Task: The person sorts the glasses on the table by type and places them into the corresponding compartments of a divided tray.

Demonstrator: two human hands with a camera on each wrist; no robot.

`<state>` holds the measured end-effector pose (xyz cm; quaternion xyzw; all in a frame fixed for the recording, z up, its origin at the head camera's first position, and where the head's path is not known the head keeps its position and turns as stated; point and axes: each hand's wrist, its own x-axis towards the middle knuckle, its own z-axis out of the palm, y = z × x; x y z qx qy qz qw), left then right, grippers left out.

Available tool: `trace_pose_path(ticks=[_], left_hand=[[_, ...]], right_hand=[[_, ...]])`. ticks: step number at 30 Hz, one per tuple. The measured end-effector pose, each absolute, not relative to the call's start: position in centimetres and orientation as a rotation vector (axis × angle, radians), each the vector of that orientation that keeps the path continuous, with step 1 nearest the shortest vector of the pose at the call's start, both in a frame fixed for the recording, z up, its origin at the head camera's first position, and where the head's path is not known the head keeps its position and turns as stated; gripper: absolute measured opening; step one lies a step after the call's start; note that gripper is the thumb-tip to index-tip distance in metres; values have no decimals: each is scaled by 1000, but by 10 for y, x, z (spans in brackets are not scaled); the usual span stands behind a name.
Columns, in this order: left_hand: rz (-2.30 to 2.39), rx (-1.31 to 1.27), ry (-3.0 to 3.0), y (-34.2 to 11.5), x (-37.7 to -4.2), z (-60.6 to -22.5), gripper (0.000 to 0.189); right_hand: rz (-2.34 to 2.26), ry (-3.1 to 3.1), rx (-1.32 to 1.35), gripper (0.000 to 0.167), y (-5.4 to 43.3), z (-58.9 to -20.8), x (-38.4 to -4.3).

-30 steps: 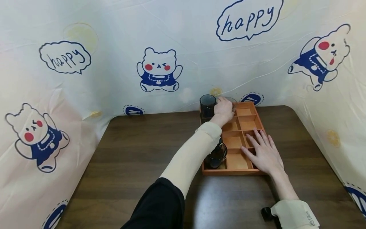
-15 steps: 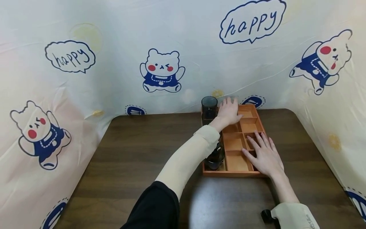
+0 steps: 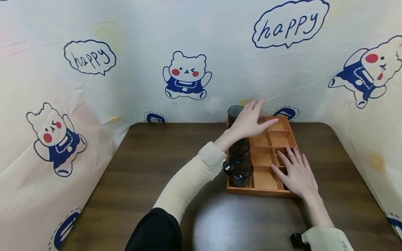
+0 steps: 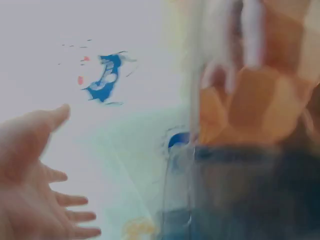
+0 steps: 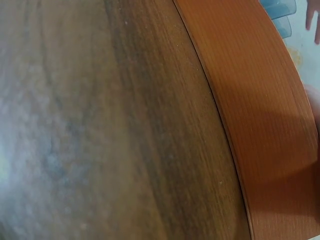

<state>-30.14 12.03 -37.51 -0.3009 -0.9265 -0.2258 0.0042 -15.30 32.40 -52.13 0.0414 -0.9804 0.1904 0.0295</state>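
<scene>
An orange-brown wooden tray [image 3: 262, 191], divided into compartments, lies on the table. Dark see-through glasses stand along its left column: a tall one [image 3: 234, 111] at the far end, and a glass [image 3: 240, 170] at the near end, with another glass [image 3: 239, 148] just behind it. My left hand [image 3: 248, 120] hovers over the tray's far part, fingers spread, holding nothing; it hides part of the column. In the left wrist view a blurred clear-walled glass [image 4: 177, 200] appears, apart from the fingers. My right hand [image 3: 298, 174] rests with straight fingers on the tray's right side.
The dark wood table [image 3: 157, 167] extends left of and in front of the tray. A printed cloth [image 3: 132, 69] with bears and "happy" bubbles hangs close behind the table and at its sides. A small black object [image 3: 296, 240] sits by the right sleeve.
My left hand has let go of the glass it was gripping at the tray's far end, spread its fingers and lifted back. The right hand stays on the tray. The view has shifted slightly.
</scene>
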Motion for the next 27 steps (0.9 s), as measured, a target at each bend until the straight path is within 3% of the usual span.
trace_pose_path(ticks=[4,11,27], left_hand=[[-939,-937,-2845,114,-299,-355,95],[-916,-870,-2793,94,-299,-349,93],[-600,-723,-2735,-16,-281,-393,88]], right_hand=[[588,-3003,136,80,331,-522,-154],[587,-3010,152,81,333,-526,-157],[593,-3009,172,81,334,-524,-161]])
